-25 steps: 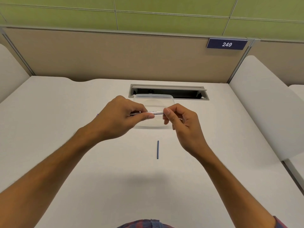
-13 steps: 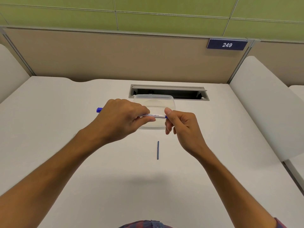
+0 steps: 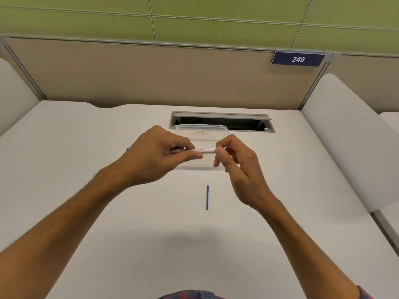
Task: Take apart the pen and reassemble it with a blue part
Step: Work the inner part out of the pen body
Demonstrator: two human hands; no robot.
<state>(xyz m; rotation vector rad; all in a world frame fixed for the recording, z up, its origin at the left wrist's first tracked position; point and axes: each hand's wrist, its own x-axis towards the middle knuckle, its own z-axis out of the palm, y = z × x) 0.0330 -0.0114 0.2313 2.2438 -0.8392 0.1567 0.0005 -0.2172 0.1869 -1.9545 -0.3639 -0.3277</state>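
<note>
A white pen (image 3: 201, 150) with dark print lies level in the air between both hands, above the desk. My left hand (image 3: 155, 156) grips its left half, and a bit of its blue end peeks out past the knuckles. My right hand (image 3: 235, 160) pinches the pen's right tip between thumb and forefinger. A thin dark blue rod (image 3: 207, 197) lies on the desk nearer to me, pointing away from me, apart from both hands.
A clear plastic container (image 3: 222, 130) sits on the white desk (image 3: 86, 169) just behind the hands. Behind it is an open cable slot (image 3: 241, 121). A beige partition with a "249" sign (image 3: 298, 59) closes the back; white panels flank both sides.
The pen slid left through my left hand so its blue end showed, then came back a little to the right. My right hand stays pinched on the right tip. The blue rod has not moved.
</note>
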